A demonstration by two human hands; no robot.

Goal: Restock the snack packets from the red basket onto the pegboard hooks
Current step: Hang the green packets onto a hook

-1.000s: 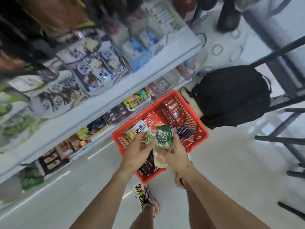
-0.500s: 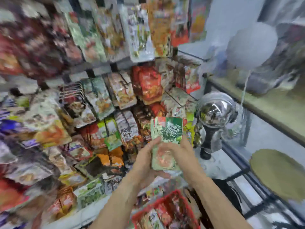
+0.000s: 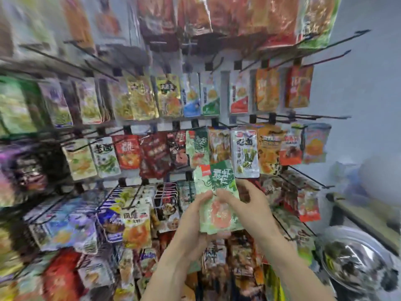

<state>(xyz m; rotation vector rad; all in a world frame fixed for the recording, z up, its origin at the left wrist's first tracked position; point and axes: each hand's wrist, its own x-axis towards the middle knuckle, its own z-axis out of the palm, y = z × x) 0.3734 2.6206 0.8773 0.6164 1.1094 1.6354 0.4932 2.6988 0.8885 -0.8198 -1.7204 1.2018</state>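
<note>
I hold a small stack of green snack packets, each with a red corner label and an orange picture, upright in front of the pegboard. My left hand grips the stack's lower left side. My right hand holds its right edge, thumb across the front. Just above hangs a matching green packet on a hook in the middle row. The red basket is out of view.
Rows of black hooks stick out from the board, several of them bare at the upper right. Packets crowd every row. A shiny metal bowl sits at the lower right beside a counter edge.
My view swung up from the red basket on the floor to the pegboard. Both hands lifted the green packets out of the basket and raised them to the middle rows.
</note>
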